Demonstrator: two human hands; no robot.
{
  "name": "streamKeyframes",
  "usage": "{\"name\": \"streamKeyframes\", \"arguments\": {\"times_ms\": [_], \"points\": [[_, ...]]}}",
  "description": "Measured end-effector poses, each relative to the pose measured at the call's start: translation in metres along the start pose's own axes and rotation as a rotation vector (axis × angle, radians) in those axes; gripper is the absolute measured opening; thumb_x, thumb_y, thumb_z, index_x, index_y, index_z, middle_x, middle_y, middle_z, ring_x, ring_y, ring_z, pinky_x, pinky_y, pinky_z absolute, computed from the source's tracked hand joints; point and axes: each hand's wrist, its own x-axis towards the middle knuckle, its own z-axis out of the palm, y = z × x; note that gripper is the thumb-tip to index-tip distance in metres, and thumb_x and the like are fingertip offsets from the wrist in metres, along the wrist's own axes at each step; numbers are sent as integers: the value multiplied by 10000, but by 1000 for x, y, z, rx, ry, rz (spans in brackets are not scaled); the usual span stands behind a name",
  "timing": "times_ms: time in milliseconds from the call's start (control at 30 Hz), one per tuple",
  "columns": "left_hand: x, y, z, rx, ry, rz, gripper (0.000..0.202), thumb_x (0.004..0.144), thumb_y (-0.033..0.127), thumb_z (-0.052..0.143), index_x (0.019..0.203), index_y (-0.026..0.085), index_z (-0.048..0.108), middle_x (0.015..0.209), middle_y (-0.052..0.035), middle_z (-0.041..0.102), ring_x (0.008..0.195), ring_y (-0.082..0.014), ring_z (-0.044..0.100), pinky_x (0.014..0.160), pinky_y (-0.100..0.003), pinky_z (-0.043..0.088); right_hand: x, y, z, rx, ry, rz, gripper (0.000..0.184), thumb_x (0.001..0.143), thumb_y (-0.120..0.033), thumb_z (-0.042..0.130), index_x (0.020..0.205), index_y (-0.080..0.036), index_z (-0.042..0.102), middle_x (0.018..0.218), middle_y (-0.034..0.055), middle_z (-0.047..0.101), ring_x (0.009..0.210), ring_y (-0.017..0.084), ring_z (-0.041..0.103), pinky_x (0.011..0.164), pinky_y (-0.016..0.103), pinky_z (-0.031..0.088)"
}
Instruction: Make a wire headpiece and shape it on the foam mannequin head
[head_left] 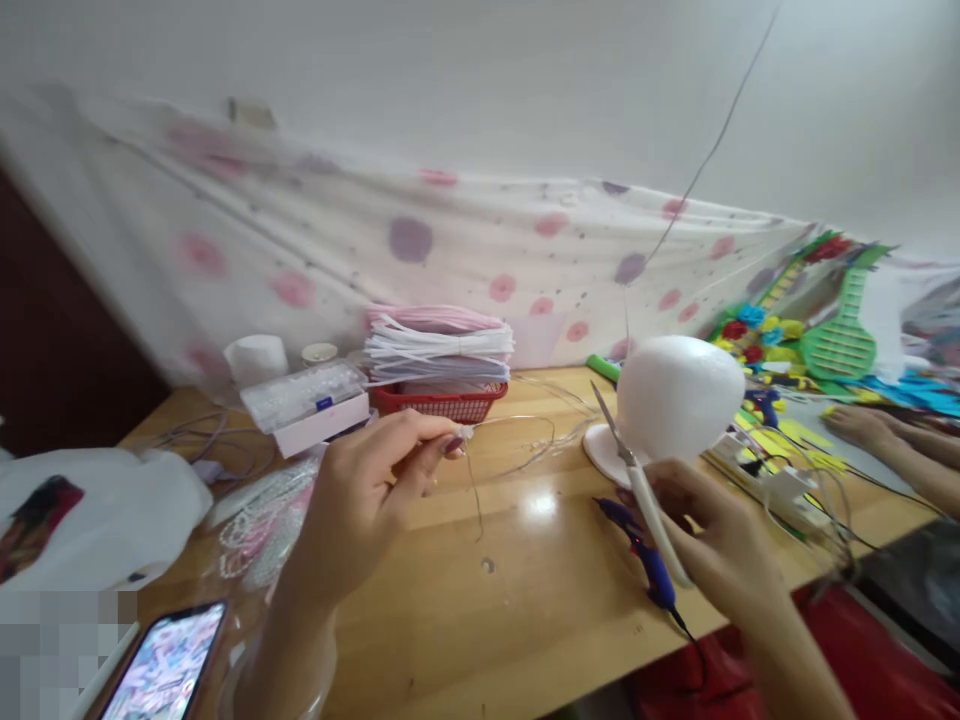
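My left hand (pixel 375 490) pinches a small whitish piece (pixel 465 432) between thumb and fingertips; its exact kind is too small to tell. From that pinch a thin wire (pixel 553 425) loops out to the right, and one end hangs down over the table. White-handled scissors (pixel 651 515) are in my right hand (pixel 705 530), their pointed blades up and to the left. Behind them stands a white foam head form (pixel 679 395) on a round base (pixel 604 455). A blue glue gun (pixel 645 560) lies on the table just under my right hand.
A red basket (pixel 450 405) with bundled white and pink pipe cleaners (pixel 439 345) stands at the back. Left are a clear bead box (pixel 304 395), bagged bead strands (pixel 262 530) and a phone (pixel 169 660). A power strip (pixel 772 490) and another person's hands (pixel 862 425) are at right.
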Motion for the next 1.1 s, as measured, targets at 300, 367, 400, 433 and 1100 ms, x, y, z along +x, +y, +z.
{"name": "streamKeyframes", "arguments": {"times_ms": [300, 367, 400, 433, 1100], "points": [[0, 9, 6, -138, 18, -157, 132, 948, 256, 556, 944, 174, 659, 771, -8, 707, 482, -62, 553, 425, -161, 447, 6, 44, 124, -608, -196, 220, 231, 889, -393, 511, 745, -213, 520, 722, 76, 681, 671, 243, 635, 547, 282, 259], [-1, 11, 6, -155, 2, -160, 134, 948, 250, 550, 919, 168, 652, 751, -10, 708, 444, -59, 527, 383, -160, 411, 5, 48, 132, -599, -255, 185, 198, 866, -329, 561, 719, -198, 549, 765, 93, 686, 719, 241, 639, 572, 281, 281], [-1, 12, 5, -156, -3, -157, 133, 946, 246, 550, 905, 167, 649, 739, -9, 707, 431, -56, 514, 369, -160, 395, 5, 47, 131, -589, -278, 172, 188, 847, -294, 591, 692, -191, 560, 773, 95, 684, 736, 236, 637, 585, 278, 296], [-1, 12, 4, -155, -5, -153, 129, 944, 240, 552, 896, 167, 648, 730, -5, 706, 424, -54, 504, 362, -159, 383, 6, 45, 128, -570, -297, 169, 193, 833, -267, 611, 663, -186, 568, 764, 91, 680, 737, 226, 632, 594, 275, 309], [-8, 21, 17, 79, -75, -11, 109, 910, 140, 541, 843, 187, 612, 622, 49, 638, 493, -61, 553, 487, -180, 393, 14, -108, 84, 441, 38, -300, 115, 937, -209, 555, 881, -187, 652, 581, -53, 575, 481, 53, 518, 447, 147, 399]]}}
